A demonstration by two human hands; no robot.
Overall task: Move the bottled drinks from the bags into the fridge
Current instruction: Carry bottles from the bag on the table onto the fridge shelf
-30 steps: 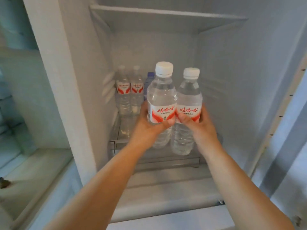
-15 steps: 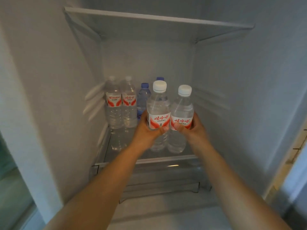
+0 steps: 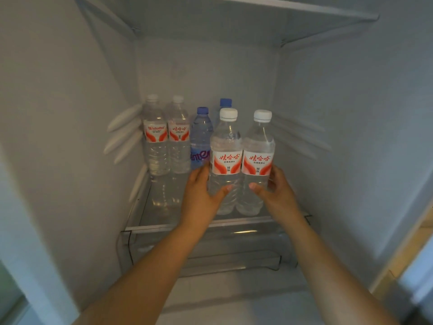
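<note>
Inside the fridge point(image 3: 339, 113), whose walls are smooth matte white plastic with moulded ribs on both sides, the person holds two clear water bottles upright and side by side, touching each other, with their bases on or just above the front part of the glass shelf point(image 3: 164, 214). The left hand point(image 3: 201, 195) curls round the lower body of the left bottle point(image 3: 226, 160), thumb laid across the ridged clear plastic below the label; the right hand point(image 3: 278, 195) wraps the right bottle point(image 3: 257, 160) the same way, thumb in front and fingers behind. Both bottles are slim cylinders that taper to rounded shoulders, capped with ribbed white screw tops, and each wears a glossy white wrap label with red swooshes and red characters. Behind them, at the back of the same shelf, stand four more bottles: two clear ones with white caps and matching red-and-white labels, the far-left bottle point(image 3: 155, 141) just beside the left wall and the second bottle point(image 3: 179, 141) touching it; then a blue-tinted bottle point(image 3: 201, 141) with a blue cap and purple lettering; and a second blue cap point(image 3: 225, 102) showing above the held left bottle, its body hidden. The shelf is a flat transparent pane with a pale front trim, faintly mirroring the bottles. Below it sits a clear plastic drawer point(image 3: 210, 252) with rounded corners. Overhead, an upper shelf point(image 3: 234, 17) of frosted glass spans the compartment
</note>
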